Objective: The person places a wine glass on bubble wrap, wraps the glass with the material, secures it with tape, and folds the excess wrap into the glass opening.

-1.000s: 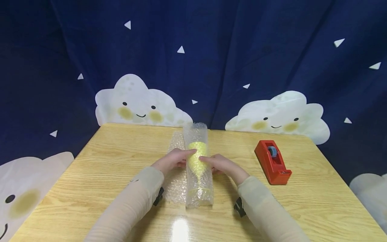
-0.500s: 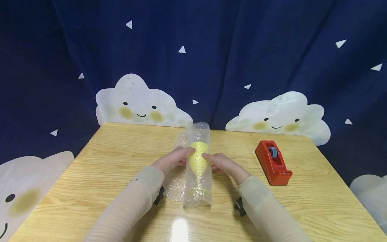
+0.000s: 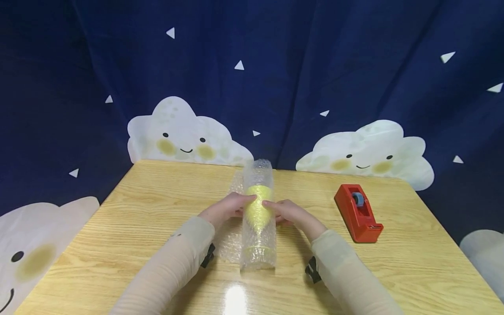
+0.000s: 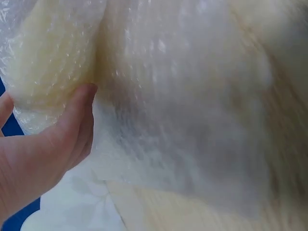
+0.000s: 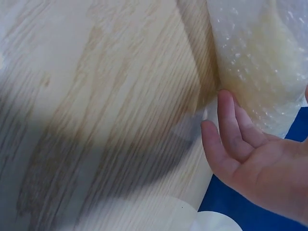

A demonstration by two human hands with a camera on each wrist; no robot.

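A yellow goblet (image 3: 258,205) shows through a roll of clear bubble wrap (image 3: 257,174), its bowl toward the far side and its foot toward me. The roll lies lengthwise at the middle of the table. My left hand (image 3: 229,206) grips it from the left, thumb on top over the bowl and fingers low at the side. From the right, my right hand (image 3: 290,211) holds it the same way, with its fingers (image 5: 226,120) along the lower side in the right wrist view. A loose flap of wrap (image 4: 178,96) spreads out left of the roll, beside my left hand.
A red tape dispenser (image 3: 357,218) with a blue-grey roll of tape (image 3: 357,199) stands on the right of the wooden table (image 3: 157,192). Behind the table's far edge hangs a dark blue curtain (image 3: 275,87) with white clouds and triangles.
The wrapped roll has straightened slightly, its far end shifting right, and less of the loose flap shows at its left. Both hands keep their hold. Since half a second ago little has moved.
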